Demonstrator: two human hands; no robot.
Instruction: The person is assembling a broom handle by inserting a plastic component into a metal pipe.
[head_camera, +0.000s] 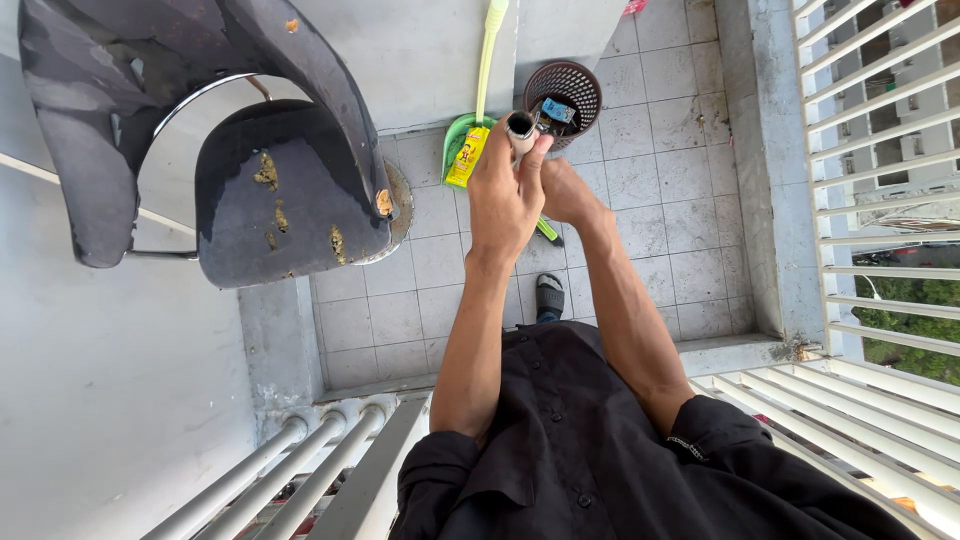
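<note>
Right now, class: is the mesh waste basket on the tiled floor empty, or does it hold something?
It holds something. Looking down into the dark mesh waste basket, a small blue and dark item lies inside; what it is cannot be told.

- Bright, even daylight enters through the white railing (880, 150), right of the fingers.
- Soft shadows below them.
- Wide-angle bending at the edges; focus sharp.

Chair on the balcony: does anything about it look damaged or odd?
Yes. The dark chair is worn: its seat fabric is torn in several spots, with yellow foam showing through. Its backrest looks scuffed and bent. Beside it, both hands hold a small tube over the tiled floor.
</note>
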